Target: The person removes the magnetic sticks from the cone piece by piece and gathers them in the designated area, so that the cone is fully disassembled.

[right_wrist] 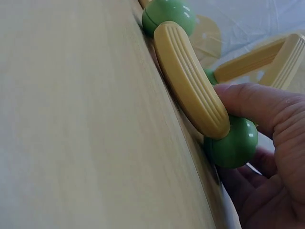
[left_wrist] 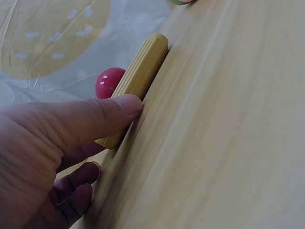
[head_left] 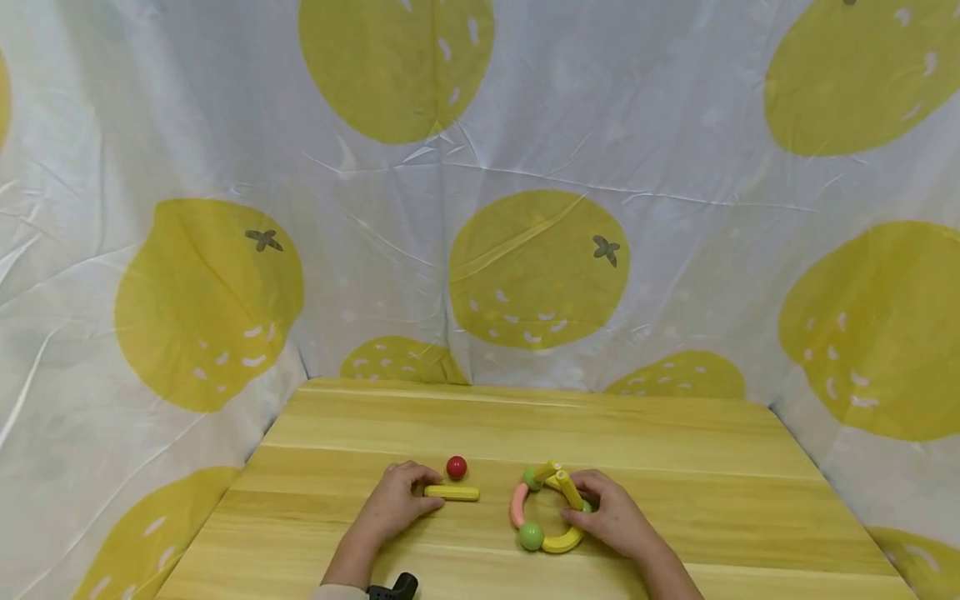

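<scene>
Left hand [head_left: 396,500] in pinch on yellow stick [head_left: 454,493], near red ball [head_left: 456,467] — right hand [head_left: 611,518] curled round ring [head_left: 518,506]

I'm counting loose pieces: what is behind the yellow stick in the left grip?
A red ball is behind the yellow stick. In the left wrist view, the stick covers part of the ball.

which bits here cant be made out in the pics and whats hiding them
- Head view: most of the right-hand green ball, covered by the right hand's grip.
- Head view: the rest of the black object by the left wrist, cut off by the bottom edge.
- Left wrist view: part of the red ball, behind the lone yellow stick.
- Left wrist view: the rest of the green piece, beyond the top edge.
</scene>
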Motion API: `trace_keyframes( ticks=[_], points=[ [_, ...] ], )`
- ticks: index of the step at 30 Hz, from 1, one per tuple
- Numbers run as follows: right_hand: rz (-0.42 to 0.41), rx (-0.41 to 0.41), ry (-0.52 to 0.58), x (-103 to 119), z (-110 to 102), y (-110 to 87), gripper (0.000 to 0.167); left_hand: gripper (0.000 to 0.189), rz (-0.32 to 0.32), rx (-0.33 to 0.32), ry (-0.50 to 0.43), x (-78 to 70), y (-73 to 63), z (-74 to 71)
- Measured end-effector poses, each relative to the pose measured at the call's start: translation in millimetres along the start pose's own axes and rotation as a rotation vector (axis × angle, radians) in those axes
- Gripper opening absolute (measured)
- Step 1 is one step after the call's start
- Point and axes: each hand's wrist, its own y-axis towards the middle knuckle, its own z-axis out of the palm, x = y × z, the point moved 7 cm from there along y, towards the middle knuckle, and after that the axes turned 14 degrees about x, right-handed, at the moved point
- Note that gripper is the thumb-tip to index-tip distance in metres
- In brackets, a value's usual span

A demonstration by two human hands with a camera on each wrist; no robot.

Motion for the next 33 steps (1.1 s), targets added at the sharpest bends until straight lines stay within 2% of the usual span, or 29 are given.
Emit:
trace_keyframes(
  ticks=[5, 7, 9, 12, 13, 15, 17, 19, 22, 24, 28, 33],
  points=[
    [0.021, 0.012, -0.018, 0, -2, -0.2, 0.034, 0.035, -0.068, -0.015, -0.073, 0.7, -0.3, -6.3],
    [0.028, 0.011, -0.029, 0, -4, -0.9, 0.033, 0.040, -0.097, -0.065, -0.093, -1.6, 0.2, -12.6],
    [0.028, 0.021, -0.041, 0, -4, -1.9, 0.033, 0.040, -0.093, -0.148, -0.109, -8.4, -0.4, -20.7],
    [-0.024, 0.057, -0.055, 2, -2, -3.2, 0.033, 0.028, 0.001, -0.289, -0.117, -30.6, -3.4, -27.4],
    [-0.051, 0.067, -0.055, 4, 0, -3.4, 0.032, 0.022, 0.060, -0.329, -0.117, -40.8, -4.6, -26.7],
    [-0.116, 0.090, -0.052, 7, 3, -3.9, 0.031, 0.013, 0.174, -0.362, -0.114, -65.1, -7.1, -19.4],
    [-0.148, 0.104, -0.034, 9, 5, -3.4, 0.029, 0.009, 0.270, -0.323, -0.106, -89.1, -7.0, -4.4],
    [-0.162, 0.114, -0.018, 9, 7, -3.0, 0.027, 0.013, 0.330, -0.218, -0.093, -108.2, -5.5, 15.8],
    [-0.147, 0.142, 0.012, 9, 10, -2.0, 0.024, 0.029, 0.343, -0.044, -0.059, -124.0, -3.4, 46.5],
    [-0.161, 0.169, 0.034, 11, 13, -2.0, 0.021, 0.035, 0.333, 0.016, -0.006, -128.1, -2.8, 61.9],
    [-0.178, 0.217, 0.058, 14, 17, -1.1, 0.017, 0.029, 0.316, 0.020, 0.099, -131.8, -2.0, 75.9],
    [-0.151, 0.225, 0.070, 14, 18, -2.5, 0.015, 0.022, 0.310, 0.015, 0.122, -133.4, -1.8, 76.9]
  ],
)
